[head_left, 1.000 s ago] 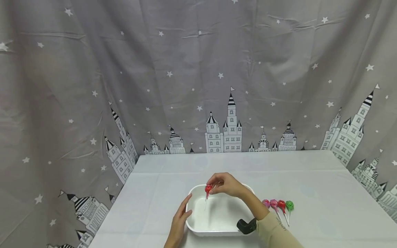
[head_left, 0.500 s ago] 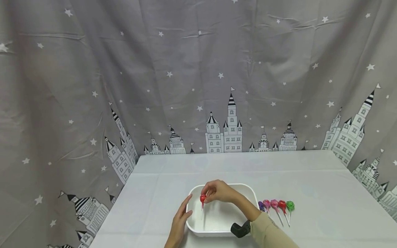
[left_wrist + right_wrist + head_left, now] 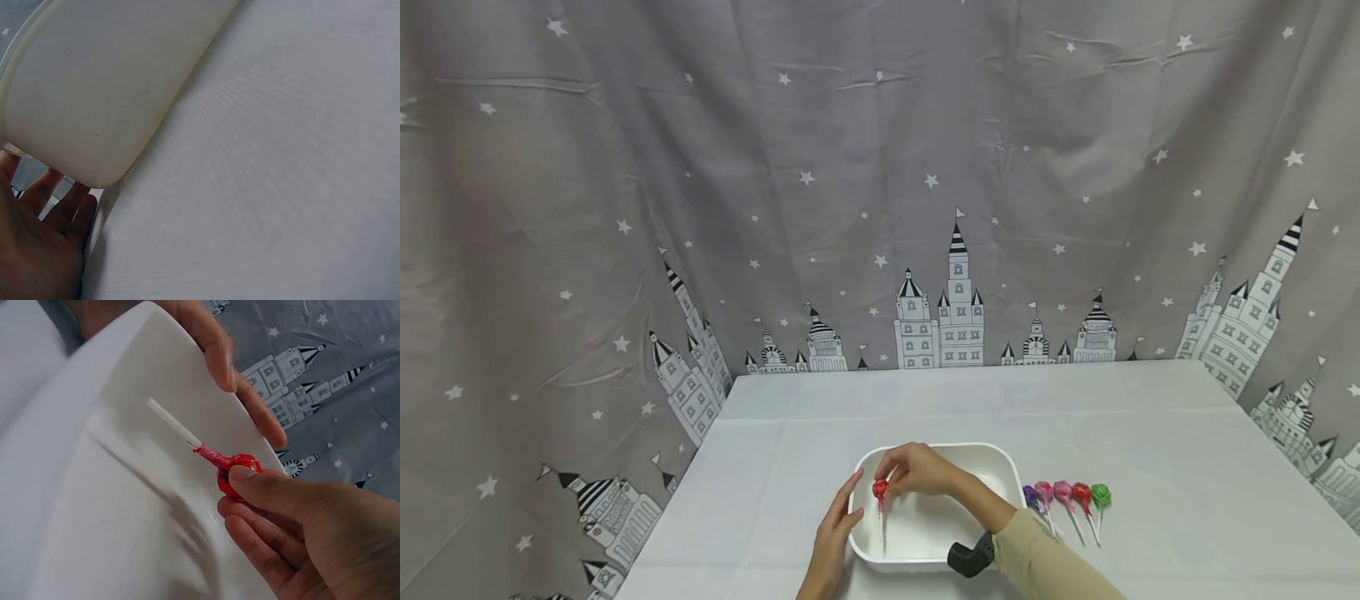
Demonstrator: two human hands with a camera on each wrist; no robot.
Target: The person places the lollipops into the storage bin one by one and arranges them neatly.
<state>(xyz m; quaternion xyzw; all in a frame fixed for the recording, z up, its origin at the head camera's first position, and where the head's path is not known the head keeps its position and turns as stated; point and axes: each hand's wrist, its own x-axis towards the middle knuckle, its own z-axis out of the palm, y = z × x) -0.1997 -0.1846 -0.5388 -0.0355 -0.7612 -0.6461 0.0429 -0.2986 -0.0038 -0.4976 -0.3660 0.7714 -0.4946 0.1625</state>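
Leftward across the white tray (image 3: 925, 529) since the earlier frame has gone the right hand (image 3: 913, 468), bringing the red lollipop (image 3: 880, 489) near the tray's left edge, where the left hand (image 3: 832, 533) has stayed, its fingers laid out straight against the rim. Right thumb and fingers pinch the wrapped head; the stick points toward the tray's near edge, and whether its tip touches the floor I cannot tell. Crinkled wrapper could slip from so small a pinch and let the candy roll; uneven pressure from the left hand might skew the tray. Over the near edge, a dark wrist device (image 3: 967, 560) could knock the rim if the forearm dips. That forearm and its beige sleeve (image 3: 1037, 558) cover the tray's near-right corner; just beyond its right edge, on the worktop (image 3: 1165, 467), lies a row of lollipops (image 3: 1063, 492), purple through green.
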